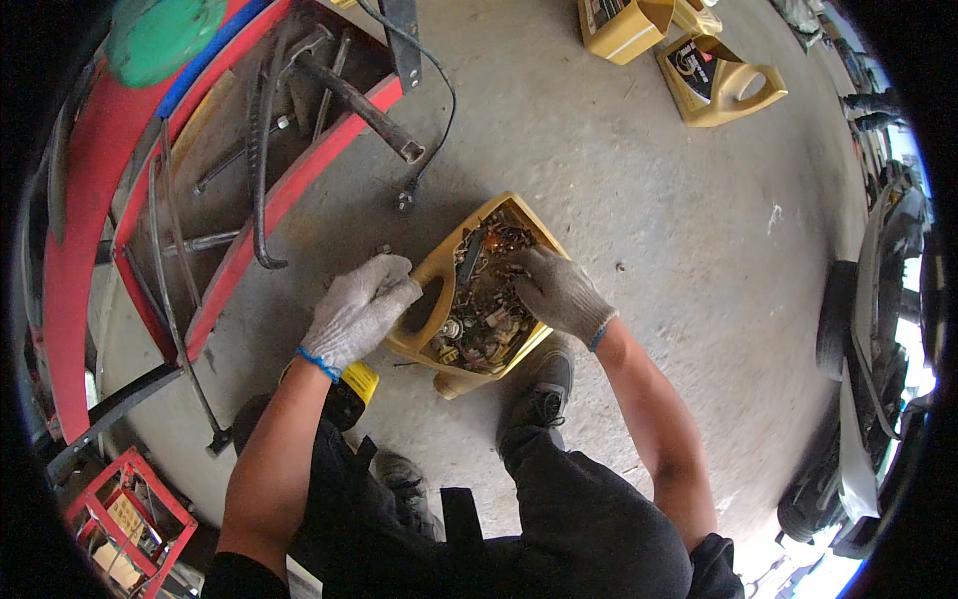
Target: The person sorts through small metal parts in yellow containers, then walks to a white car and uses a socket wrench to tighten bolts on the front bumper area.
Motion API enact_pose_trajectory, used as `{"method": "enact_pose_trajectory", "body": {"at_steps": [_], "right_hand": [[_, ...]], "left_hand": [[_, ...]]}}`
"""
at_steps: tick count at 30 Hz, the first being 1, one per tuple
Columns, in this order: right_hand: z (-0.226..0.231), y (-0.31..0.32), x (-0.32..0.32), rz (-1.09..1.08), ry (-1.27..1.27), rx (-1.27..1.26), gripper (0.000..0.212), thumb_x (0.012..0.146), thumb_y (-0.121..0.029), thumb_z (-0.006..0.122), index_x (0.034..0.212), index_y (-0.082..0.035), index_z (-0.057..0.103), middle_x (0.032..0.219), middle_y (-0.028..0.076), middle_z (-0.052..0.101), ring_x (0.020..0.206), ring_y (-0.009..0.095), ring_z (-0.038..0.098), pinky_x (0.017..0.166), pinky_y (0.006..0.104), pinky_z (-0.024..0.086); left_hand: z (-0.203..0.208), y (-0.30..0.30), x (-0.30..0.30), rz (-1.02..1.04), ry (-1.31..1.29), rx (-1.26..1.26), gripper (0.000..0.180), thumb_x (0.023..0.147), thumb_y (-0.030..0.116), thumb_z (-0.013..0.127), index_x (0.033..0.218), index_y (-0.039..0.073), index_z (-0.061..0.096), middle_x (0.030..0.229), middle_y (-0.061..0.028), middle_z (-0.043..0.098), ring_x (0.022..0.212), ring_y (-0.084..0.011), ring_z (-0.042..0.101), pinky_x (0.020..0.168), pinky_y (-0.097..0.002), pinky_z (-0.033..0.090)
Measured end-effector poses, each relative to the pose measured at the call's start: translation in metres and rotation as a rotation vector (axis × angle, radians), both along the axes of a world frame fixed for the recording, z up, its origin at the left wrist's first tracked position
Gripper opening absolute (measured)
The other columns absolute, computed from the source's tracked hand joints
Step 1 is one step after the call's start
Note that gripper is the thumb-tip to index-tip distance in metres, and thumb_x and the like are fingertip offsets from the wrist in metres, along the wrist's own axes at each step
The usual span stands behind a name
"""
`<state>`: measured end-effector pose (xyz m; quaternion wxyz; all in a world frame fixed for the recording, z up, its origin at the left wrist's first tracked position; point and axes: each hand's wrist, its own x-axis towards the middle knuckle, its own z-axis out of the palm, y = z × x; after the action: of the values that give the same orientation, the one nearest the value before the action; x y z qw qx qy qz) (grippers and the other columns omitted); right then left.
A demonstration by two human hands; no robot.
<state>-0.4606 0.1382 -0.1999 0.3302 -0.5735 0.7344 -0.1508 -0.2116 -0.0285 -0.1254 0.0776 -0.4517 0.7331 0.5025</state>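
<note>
A gold plastic jug (548, 236) with one side cut away sits on the floor in front of me. Inside lies a jumble of small metal parts (489, 299), such as screws and fittings, with a dark flat strip (470, 257) among them. My right hand (562, 291), in a grey knit glove, reaches over the jug's right rim. Its fingertips dip into the parts, so any grip there is hidden. My left hand (359, 307), gloved the same way, is beside the jug's handle (435, 324) with fingers extended and thumb apart; contact with the handle is unclear.
A red metal frame (261, 205) at left holds bars and a tool with a thick handle (359, 106). A black cable (451, 95) hangs near it. More gold jugs (718, 82) stand at the upper right. A yellow-and-black object (356, 386) lies by my left knee. Tyres (836, 319) line the right.
</note>
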Motion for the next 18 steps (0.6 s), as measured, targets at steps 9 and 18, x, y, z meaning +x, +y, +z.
{"method": "enact_pose_trajectory", "body": {"at_steps": [9, 18], "right_hand": [[-0.008, 0.0, 0.036, 0.406, 0.306, 0.338, 0.025, 0.087, -0.029, 0.062, 0.093, -0.009, 0.076, 0.086, 0.019, 0.072, 0.088, 0.037, 0.071, 0.077, 0.0472, 0.056], [-0.014, -0.019, 0.017, 0.115, 0.223, -0.255, 0.032, 0.073, -0.026, 0.07, 0.097, -0.005, 0.073, 0.092, 0.017, 0.071, 0.086, 0.038, 0.07, 0.076, 0.0502, 0.056]], "left_hand": [[0.014, 0.005, -0.008, -0.001, -0.01, 0.003, 0.046, 0.093, 0.033, 0.064, 0.128, 0.003, 0.062, 0.123, -0.0172, 0.068, 0.116, -0.0275, 0.064, 0.1, -0.0364, 0.048], [0.01, 0.006, -0.008, -0.018, 0.001, 0.011, 0.044, 0.092, 0.032, 0.065, 0.127, 0.006, 0.063, 0.124, -0.0165, 0.068, 0.116, -0.0262, 0.064, 0.1, -0.0368, 0.048]]}}
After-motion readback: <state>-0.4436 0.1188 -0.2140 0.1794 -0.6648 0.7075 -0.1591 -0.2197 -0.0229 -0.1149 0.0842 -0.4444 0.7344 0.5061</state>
